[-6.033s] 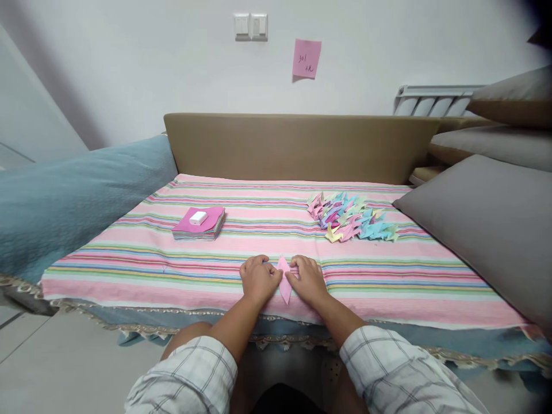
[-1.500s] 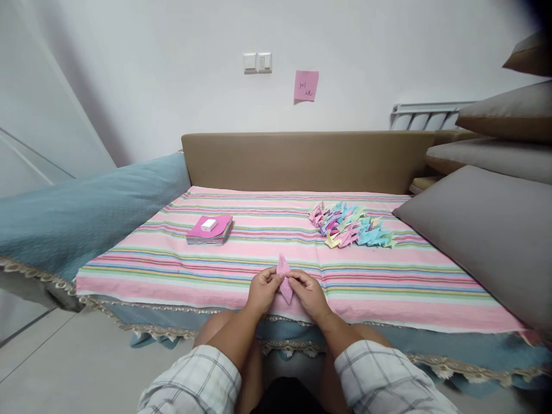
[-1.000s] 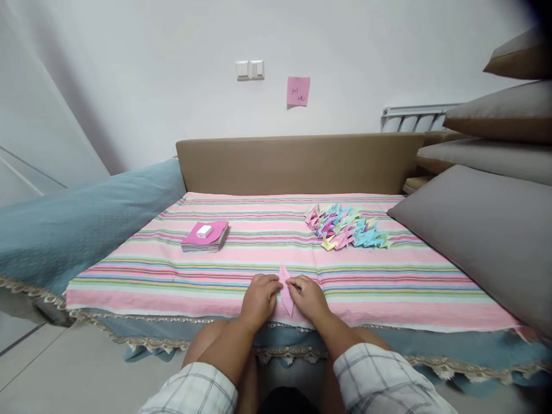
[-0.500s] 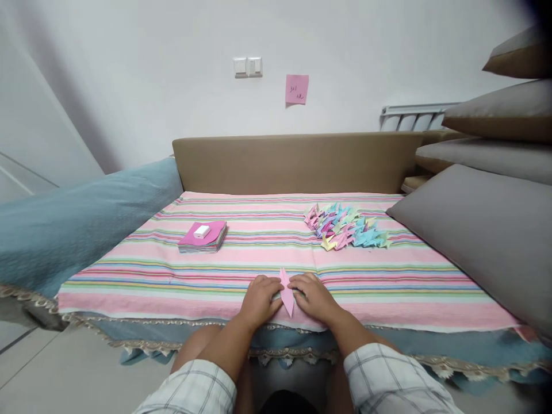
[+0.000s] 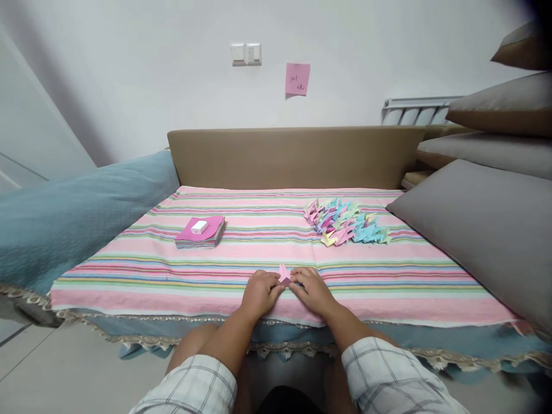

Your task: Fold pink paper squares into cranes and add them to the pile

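Between my two hands is a small piece of folded pink origami paper (image 5: 284, 277), its narrow points facing away from me and its near part doubled up. My left hand (image 5: 260, 293) grips its left edge between thumb and fingers. On the opposite edge, my right hand (image 5: 312, 291) pinches it the same way. Both hands rest low on the striped cloth (image 5: 259, 253) near its front edge. Farther off to the right lies a pile of folded paper cranes (image 5: 345, 224) in pink, blue, yellow, green and purple.
At the left, a stack of square paper sheets (image 5: 200, 236) carries a small white block (image 5: 199, 227). Grey cushions (image 5: 478, 224) are piled along the right side. A brown backrest (image 5: 293, 158) runs behind the cloth, and a blue-covered armrest (image 5: 95, 207) borders the left.
The long pink point that lay toward me is now folded upward, so the paper looks shorter. My thumbs have come in closer to it. The view has tilted slightly down.
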Demonstrator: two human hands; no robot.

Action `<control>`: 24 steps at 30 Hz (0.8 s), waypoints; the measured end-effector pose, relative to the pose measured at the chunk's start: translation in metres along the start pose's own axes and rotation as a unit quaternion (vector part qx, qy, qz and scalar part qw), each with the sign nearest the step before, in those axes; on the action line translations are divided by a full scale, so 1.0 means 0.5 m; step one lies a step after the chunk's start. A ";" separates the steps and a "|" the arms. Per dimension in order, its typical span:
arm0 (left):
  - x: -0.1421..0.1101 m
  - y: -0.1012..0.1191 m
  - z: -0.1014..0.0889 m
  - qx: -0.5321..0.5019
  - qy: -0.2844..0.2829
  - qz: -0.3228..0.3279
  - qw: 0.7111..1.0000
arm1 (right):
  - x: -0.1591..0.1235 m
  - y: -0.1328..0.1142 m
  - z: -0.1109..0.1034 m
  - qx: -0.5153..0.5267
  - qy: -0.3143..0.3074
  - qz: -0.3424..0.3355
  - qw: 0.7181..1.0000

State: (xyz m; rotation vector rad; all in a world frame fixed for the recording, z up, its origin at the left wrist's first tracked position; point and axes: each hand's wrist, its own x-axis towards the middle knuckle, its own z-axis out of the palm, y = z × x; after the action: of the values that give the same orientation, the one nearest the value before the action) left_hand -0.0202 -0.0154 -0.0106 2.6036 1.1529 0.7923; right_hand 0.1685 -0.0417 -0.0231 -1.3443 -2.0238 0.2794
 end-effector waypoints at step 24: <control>0.020 0.020 0.015 -0.026 0.043 -0.171 0.984 | 0.021 -0.043 0.042 -0.040 0.107 0.188 0.975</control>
State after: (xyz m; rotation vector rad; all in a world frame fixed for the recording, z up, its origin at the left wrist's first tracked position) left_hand -0.0041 -0.0144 -0.0093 2.2572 1.5270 0.8495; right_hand 0.1371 -0.0382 -0.0231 -1.7290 -1.6099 0.2117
